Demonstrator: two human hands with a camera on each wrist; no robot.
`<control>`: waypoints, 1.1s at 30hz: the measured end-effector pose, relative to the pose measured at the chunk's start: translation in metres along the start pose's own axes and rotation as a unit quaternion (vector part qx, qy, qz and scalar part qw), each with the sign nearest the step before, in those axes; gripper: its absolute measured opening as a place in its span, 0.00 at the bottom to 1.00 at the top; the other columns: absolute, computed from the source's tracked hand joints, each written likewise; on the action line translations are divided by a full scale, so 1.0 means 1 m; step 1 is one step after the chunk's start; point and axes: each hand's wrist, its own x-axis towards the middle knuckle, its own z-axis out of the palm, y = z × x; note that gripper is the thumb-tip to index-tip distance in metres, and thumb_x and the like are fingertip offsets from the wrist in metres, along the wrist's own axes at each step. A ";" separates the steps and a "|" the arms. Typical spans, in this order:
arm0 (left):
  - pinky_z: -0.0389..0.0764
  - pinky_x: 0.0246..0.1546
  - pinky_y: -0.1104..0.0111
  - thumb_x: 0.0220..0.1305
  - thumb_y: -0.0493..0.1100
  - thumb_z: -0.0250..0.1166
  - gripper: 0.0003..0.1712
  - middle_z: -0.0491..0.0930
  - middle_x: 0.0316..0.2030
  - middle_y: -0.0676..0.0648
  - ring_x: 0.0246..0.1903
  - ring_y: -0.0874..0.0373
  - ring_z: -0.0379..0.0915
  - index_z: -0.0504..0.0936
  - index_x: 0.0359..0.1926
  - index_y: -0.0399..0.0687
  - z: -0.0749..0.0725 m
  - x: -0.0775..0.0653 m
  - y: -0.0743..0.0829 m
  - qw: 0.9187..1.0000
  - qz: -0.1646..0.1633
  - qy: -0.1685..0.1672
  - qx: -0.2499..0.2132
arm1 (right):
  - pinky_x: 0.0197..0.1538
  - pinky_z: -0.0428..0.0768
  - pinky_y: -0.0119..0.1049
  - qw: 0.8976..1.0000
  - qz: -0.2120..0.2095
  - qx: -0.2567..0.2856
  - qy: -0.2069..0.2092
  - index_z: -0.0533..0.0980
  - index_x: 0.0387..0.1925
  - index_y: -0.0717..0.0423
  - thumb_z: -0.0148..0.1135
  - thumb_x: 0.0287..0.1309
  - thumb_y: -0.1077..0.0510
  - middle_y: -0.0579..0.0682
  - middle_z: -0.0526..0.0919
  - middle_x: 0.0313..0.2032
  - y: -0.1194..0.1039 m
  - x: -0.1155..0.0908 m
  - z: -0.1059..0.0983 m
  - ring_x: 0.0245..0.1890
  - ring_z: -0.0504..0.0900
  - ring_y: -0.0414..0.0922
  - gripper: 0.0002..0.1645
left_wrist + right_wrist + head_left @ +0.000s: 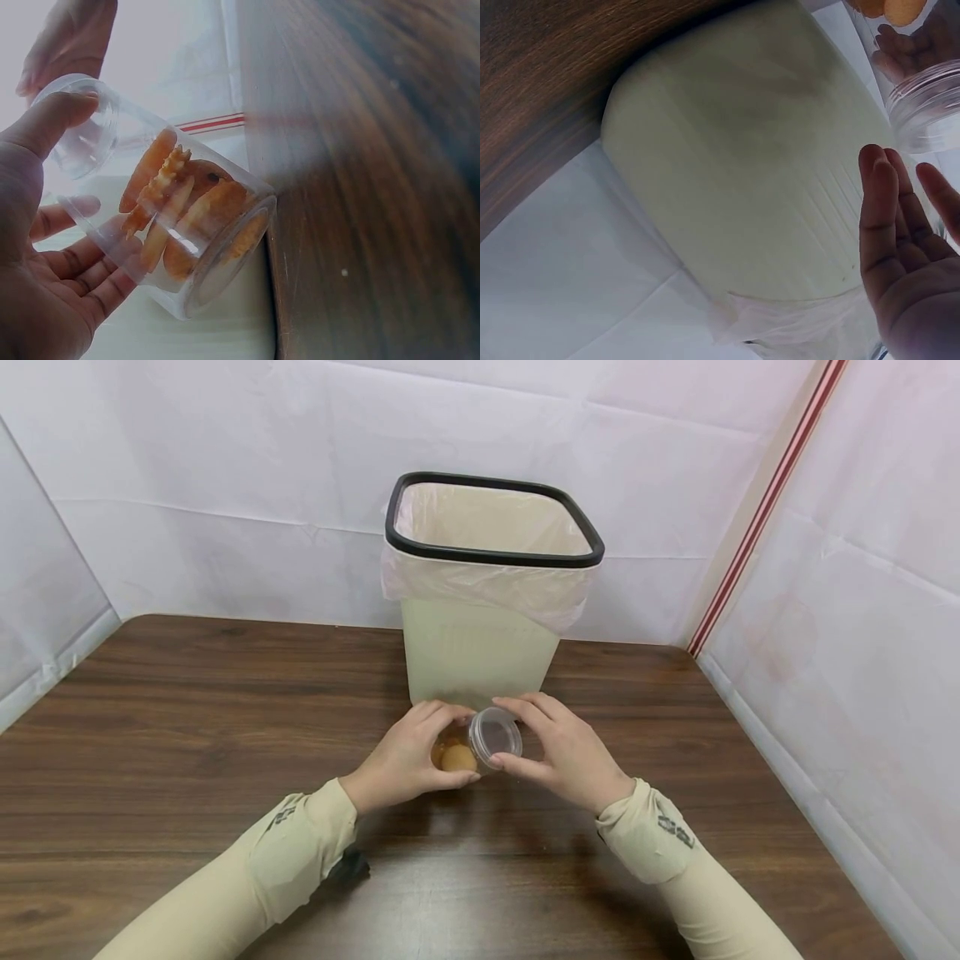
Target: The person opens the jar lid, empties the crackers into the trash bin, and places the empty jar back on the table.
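Holding tilted jar (pixel 127 142): left hand (pixel 401 758).

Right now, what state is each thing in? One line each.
Jar: tilted; capped or not, unclear
Orange-brown pieces: inside the jar
Left hand: holding the jar
Right hand: at the jar's upper end, contact unclear
Bin: upright, lined
Liner: folded over the bin's rim
Black ring: around the bin's top
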 end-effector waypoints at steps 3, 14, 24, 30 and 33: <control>0.77 0.52 0.59 0.44 0.51 0.77 0.36 0.79 0.47 0.47 0.48 0.53 0.72 0.76 0.54 0.44 0.000 0.000 0.000 1.000 -0.001 -0.001 0.000 | 0.47 0.81 0.38 1.000 0.006 -0.016 0.006 0.74 0.58 0.51 0.70 0.49 0.42 0.48 0.80 0.45 -0.001 0.000 0.001 0.45 0.80 0.42 0.36; 0.76 0.52 0.60 0.43 0.51 0.78 0.36 0.79 0.47 0.48 0.49 0.54 0.72 0.76 0.53 0.44 0.001 0.000 0.000 1.000 0.005 -0.001 0.006 | 0.42 0.81 0.36 1.000 0.018 -0.008 0.003 0.75 0.56 0.53 0.73 0.47 0.42 0.48 0.80 0.44 -0.003 0.000 0.002 0.39 0.79 0.40 0.36; 0.76 0.53 0.60 0.43 0.52 0.78 0.36 0.79 0.47 0.49 0.49 0.55 0.72 0.76 0.54 0.44 0.000 0.000 0.001 1.000 0.004 -0.004 0.002 | 0.43 0.81 0.35 1.000 0.001 0.019 0.001 0.74 0.56 0.55 0.74 0.47 0.46 0.49 0.79 0.44 -0.001 0.000 0.003 0.39 0.80 0.42 0.35; 0.76 0.53 0.60 0.43 0.52 0.78 0.36 0.79 0.48 0.49 0.49 0.55 0.72 0.76 0.54 0.44 0.000 0.000 0.000 1.000 0.003 -0.004 0.001 | 0.45 0.81 0.34 0.999 -0.010 0.030 0.000 0.74 0.56 0.55 0.74 0.47 0.48 0.49 0.78 0.43 0.000 -0.001 0.003 0.40 0.80 0.41 0.35; 0.76 0.53 0.60 0.43 0.52 0.78 0.36 0.79 0.48 0.49 0.49 0.55 0.72 0.76 0.54 0.44 0.000 0.000 0.000 1.000 0.004 -0.003 0.001 | 0.45 0.81 0.35 0.999 -0.019 0.033 0.002 0.74 0.56 0.56 0.75 0.46 0.49 0.49 0.78 0.43 0.000 0.000 0.003 0.41 0.80 0.41 0.35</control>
